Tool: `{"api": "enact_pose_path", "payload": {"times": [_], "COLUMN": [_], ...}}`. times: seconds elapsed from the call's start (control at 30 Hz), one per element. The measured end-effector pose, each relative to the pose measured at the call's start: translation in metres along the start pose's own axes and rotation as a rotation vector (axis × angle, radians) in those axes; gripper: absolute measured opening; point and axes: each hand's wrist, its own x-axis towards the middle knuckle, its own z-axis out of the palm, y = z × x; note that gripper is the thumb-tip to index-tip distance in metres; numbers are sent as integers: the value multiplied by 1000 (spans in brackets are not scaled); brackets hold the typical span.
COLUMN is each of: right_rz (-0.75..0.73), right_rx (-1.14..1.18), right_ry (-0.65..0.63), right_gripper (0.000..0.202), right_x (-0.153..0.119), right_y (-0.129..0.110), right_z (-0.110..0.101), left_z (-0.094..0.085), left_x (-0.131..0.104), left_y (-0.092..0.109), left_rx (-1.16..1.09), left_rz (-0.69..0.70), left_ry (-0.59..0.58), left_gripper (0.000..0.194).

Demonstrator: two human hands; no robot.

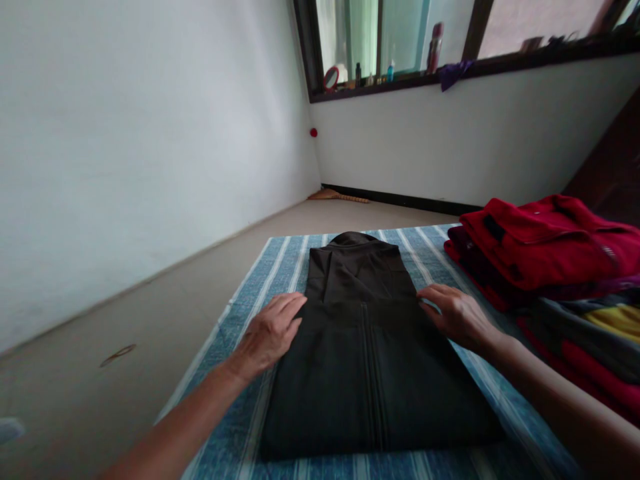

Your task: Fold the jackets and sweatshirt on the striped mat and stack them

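A black garment with a zipper down its middle, seemingly a jacket [330, 380], lies folded into a long shape with its collar at the far end. At its left edge rests my left hand [273, 330], fingers stretched toward the cloth and thumb apart from them. Across from it, my right hand [453, 313] has its fingers bent, and the thumb and fingertips meet at the jacket's right edge, seeming to pinch it. Underneath is a blue and white striped cloth [265, 280].
Folded clothes are stacked on the right, a red garment [555, 247] on top. A broom [327, 195] lies on the floor by the corner. Small bottles and a round mirror [331, 78] stand on the window sill. A thin loop [118, 355] lies on the floor at left.
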Motion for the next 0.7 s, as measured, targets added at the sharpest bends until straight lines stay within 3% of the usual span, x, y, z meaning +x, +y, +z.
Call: {"api": "enact_pose_path", "payload": {"times": [0.1, 0.2, 0.4, 0.7], "right_rz": [-183, -149, -198, -255], "right_rx": [25, 136, 126, 86], "right_ry": [-41, -157, -220, -61], "right_gripper": [47, 64, 64, 46], "right_x": [-42, -61, -44, -36], "right_y": [10, 17, 26, 30], "right_z": [5, 9, 6, 28], "left_z": [-7, -11, -9, -3], "left_x": [-34, -50, -42, -41], "left_y": [-7, -5, 1, -2], "left_rx": [1, -65, -164, -149], "left_rz": [123, 84, 51, 26], "left_ry": [-122, -242, -306, -284], "left_gripper": [44, 47, 56, 59]}}
